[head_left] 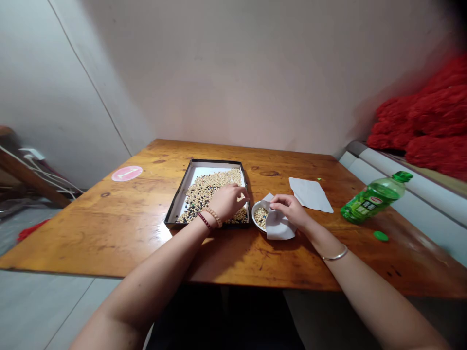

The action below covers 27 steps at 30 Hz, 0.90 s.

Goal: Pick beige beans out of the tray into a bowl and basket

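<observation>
A shallow black-edged tray with a white inside holds many pale yellow beans mixed with dark ones. Over its right side my left hand bends down, thumb and fingers curled together; whatever lies between the fingertips is too small to make out. Right of the tray stands a small white bowl with pale and dark beans in it. My right hand pinches a white sheet, perhaps paper, which drapes over the bowl's right part and hides it.
Another white sheet lies flat on the wooden table. To the right stands a green drink bottle, with a green cap close by. A pink round sticker is at left. Red fluffy material is piled beyond the table.
</observation>
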Motion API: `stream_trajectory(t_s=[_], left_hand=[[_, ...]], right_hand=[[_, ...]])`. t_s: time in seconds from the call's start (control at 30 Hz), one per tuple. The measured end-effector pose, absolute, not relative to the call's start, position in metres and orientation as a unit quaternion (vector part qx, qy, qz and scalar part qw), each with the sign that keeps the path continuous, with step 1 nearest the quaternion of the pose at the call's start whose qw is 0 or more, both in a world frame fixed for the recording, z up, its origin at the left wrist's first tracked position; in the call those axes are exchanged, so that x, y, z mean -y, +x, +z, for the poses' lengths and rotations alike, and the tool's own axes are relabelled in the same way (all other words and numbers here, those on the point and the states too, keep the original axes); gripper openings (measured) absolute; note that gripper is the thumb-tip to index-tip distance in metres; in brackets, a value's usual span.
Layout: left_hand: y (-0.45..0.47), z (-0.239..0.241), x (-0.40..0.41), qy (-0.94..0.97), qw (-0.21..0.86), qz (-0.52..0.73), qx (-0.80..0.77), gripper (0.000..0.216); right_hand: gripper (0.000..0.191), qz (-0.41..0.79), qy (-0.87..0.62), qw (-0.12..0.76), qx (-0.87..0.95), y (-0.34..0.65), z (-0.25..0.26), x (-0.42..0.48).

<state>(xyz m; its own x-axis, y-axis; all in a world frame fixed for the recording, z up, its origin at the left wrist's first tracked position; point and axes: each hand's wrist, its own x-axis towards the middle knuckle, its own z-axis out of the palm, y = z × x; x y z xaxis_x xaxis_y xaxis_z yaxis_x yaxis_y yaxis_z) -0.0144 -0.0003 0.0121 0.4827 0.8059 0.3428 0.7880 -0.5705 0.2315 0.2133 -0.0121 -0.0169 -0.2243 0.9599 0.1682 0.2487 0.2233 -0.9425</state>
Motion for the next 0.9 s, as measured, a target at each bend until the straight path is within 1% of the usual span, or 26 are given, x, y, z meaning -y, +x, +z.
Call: stream_trajectory(t_s=[0.1, 0.17, 0.47, 0.77, 0.9], left_hand=[[-0.009, 0.009, 0.002, 0.892, 0.087, 0.228, -0.380, 0.016], [-0.004, 0.006, 0.005, 0.905, 0.098, 0.230, -0.345, 0.015], [0.007, 0.001, 0.015, 0.909, 0.022, 0.239, -0.342, 0.020], [0.007, 0.000, 0.016, 0.907, 0.006, 0.249, -0.339, 0.024], [0.006, 0.000, 0.015, 0.910, 0.005, 0.246, -0.334, 0.022]], right_hand=[[0.017, 0.422, -0.452, 0.418, 0.665, 0.213, -0.017, 0.012], [0.018, 0.423, -0.449, 0.410, 0.672, 0.214, -0.017, 0.013], [0.022, 0.410, -0.448, 0.367, 0.705, 0.215, -0.020, 0.015], [0.024, 0.390, -0.447, 0.333, 0.733, 0.216, -0.022, 0.014], [0.025, 0.392, -0.434, 0.317, 0.747, 0.216, -0.022, 0.015]])
